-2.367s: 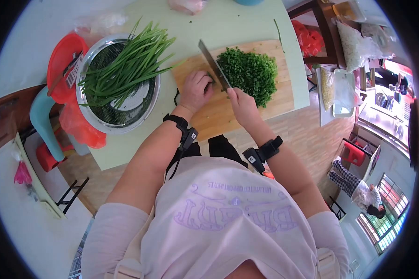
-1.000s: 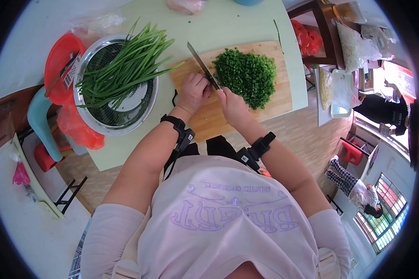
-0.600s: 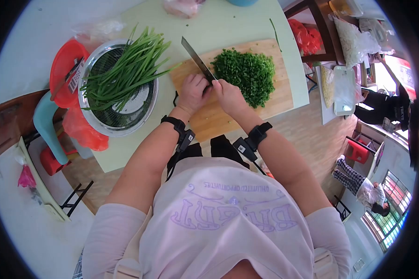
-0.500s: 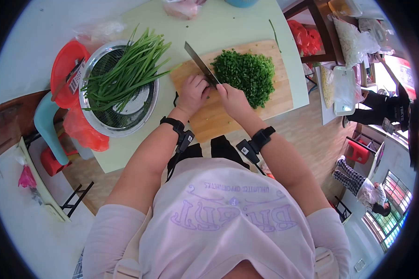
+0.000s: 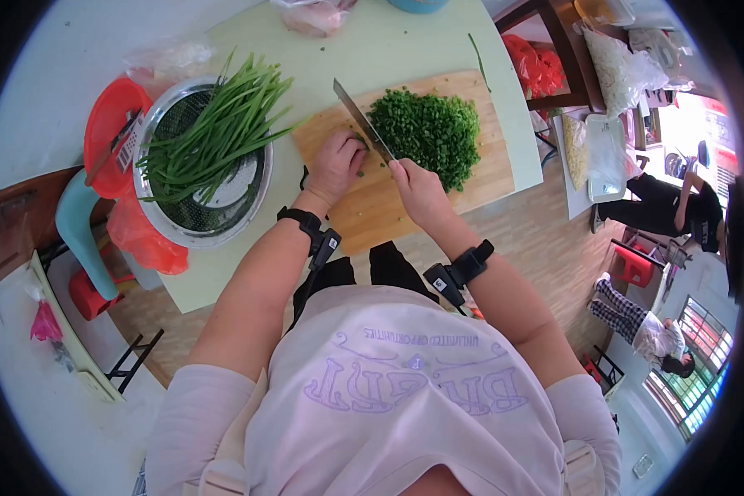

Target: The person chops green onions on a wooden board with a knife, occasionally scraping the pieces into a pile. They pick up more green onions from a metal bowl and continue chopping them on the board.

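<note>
Currently, the right hand [image 5: 422, 195] grips a kitchen knife [image 5: 363, 120], chopped chives [image 5: 428, 136] just beyond. Left hand [image 5: 331, 170]: hold cannot be determined.

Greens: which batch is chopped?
The pile on the board, right of the knife, in small bits; the bunch in the colander and lone stalk are long.

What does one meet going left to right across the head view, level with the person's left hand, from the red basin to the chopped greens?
Red basin → metal colander → left hand → knife → chopped greens.
</note>
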Demonstrator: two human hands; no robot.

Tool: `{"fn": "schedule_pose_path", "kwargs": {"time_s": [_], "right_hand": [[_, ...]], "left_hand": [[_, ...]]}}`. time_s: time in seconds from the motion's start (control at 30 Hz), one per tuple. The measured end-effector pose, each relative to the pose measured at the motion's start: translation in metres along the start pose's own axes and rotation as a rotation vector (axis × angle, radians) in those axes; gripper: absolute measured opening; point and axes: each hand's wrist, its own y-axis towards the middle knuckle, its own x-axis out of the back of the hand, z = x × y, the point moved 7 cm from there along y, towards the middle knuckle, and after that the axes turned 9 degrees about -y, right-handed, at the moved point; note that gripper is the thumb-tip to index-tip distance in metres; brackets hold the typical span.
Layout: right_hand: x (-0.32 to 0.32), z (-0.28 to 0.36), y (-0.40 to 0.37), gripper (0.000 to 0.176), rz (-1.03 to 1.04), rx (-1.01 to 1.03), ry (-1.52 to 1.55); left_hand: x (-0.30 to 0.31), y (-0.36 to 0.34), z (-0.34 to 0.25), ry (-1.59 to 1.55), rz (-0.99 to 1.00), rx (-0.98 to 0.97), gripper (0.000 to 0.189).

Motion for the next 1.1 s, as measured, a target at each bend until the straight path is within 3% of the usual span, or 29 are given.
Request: {"fn": "schedule_pose_path", "kwargs": {"time_s": [0.83, 1.1], "right_hand": [[-0.006, 0.024, -0.015, 0.035, -0.072, 0.086, -0.273], [-0.007, 0.027, -0.02, 0.035, -0.029, 0.01, -0.285]], "left_hand": [[0.002, 0.001, 0.003, 0.088, 0.034, -0.025, 0.024], [0.003, 0.002, 0.001, 0.069, 0.012, -0.018, 0.027]]}}
